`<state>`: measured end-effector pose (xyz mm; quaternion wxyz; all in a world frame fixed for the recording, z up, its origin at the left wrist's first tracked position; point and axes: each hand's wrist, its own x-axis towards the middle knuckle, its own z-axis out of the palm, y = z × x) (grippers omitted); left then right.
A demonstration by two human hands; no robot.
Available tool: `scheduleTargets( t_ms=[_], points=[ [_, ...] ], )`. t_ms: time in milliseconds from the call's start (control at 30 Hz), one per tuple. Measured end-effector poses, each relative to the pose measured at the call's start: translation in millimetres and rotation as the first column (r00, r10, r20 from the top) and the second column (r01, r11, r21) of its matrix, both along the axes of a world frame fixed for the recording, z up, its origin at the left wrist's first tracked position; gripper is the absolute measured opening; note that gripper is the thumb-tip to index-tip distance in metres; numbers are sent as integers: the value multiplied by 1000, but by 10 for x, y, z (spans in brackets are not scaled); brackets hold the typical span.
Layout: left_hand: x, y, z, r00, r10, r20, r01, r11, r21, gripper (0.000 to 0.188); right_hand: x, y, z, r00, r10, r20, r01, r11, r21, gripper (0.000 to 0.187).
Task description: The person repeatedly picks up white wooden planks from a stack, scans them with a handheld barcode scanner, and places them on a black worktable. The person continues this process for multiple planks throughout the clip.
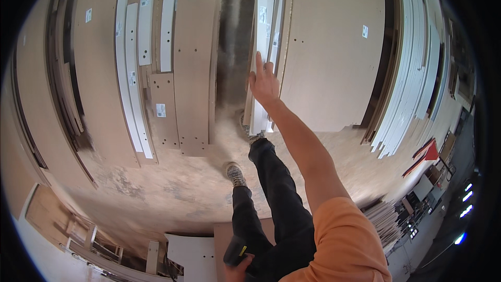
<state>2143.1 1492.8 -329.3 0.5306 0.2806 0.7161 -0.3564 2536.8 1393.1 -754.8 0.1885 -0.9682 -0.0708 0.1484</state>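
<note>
The white panels stand on edge in a thin stack, leaning against a big tan board, just right of the dusty gap of floor between the two lots of sheet goods. The right hand is up on them, arm stretched out full from an orange sleeve; fingers spread fairly wide and laid flat on the front edge of the stack, index pointing up along it (touching, but not wrapped round anything as far as I can see).

Left hand is low by the hip, fingers curled round a dark tool w/ a yellow patch, prob. a drill or similar, can't tell which.

Person's in dark trousers, one grey shoe planted on the dusty floor, the other foot right at the base of the white stack.

Left of the gap: more tan boards w/ rows of drilled holes, plus narrow white strips leaning among them. Far right, another lean of white sheets and a red piece beyond it.
</note>
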Motion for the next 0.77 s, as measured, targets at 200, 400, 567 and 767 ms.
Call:
scheduleTargets(
  t_ms=[200,400,567,767],
  points=[
    [-82,48,-97,996,-63,-63,61,998,-29,41,564,-106,-391,950,45,-310,-157,925,-347,77],
    [213,18,25,998,-56,-31,58,996,61,60,730,51,-374,909,-32,-415,-110,943,-315,74],
    [319,52,-72,988,-86,125,56,972,227,20,862,70,-515,958,120,-260,-207,917,-340,69],
    [-153,112,50,974,-112,197,78,982,173,26,717,-201,-487,916,217,-337,-351,839,-415,74]
  ],
)
